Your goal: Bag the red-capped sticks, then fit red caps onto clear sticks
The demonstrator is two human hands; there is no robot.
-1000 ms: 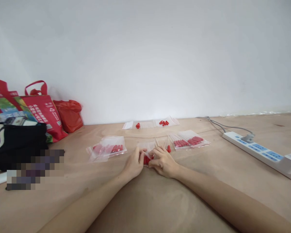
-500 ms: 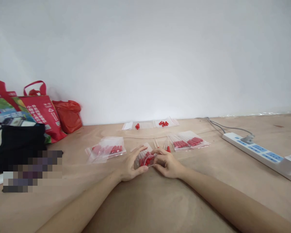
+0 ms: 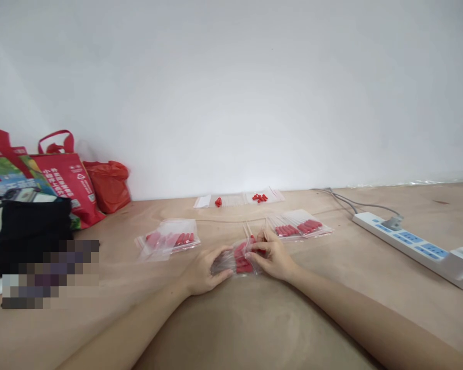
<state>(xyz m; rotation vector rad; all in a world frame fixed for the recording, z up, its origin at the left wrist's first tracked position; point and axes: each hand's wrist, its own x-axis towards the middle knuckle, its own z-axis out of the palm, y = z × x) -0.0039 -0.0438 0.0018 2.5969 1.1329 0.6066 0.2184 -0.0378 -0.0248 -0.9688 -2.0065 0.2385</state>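
A small clear zip bag (image 3: 239, 261) with several red capsule-shaped pieces inside lies on the wooden tabletop (image 3: 231, 329) between my hands. My left hand (image 3: 206, 270) cups the bag's left end with curled fingers. My right hand (image 3: 272, 253) pinches the bag's right edge between fingertips. A few thin sticks with a red tip (image 3: 250, 232) lie just behind the bag.
A filled clear bag (image 3: 170, 240) lies at the left, another (image 3: 299, 226) at the right. Flat bags with loose red pieces (image 3: 239, 198) sit by the wall. A white power strip (image 3: 416, 246) runs along the right. Red shopping bags (image 3: 67, 177) and a black bag (image 3: 25, 228) stand at the left.
The bag has been laid flatter and lengthwise between my hands. My right hand shifted right and farther back to the bag's edge; my left hand lowered along the bag's left end.
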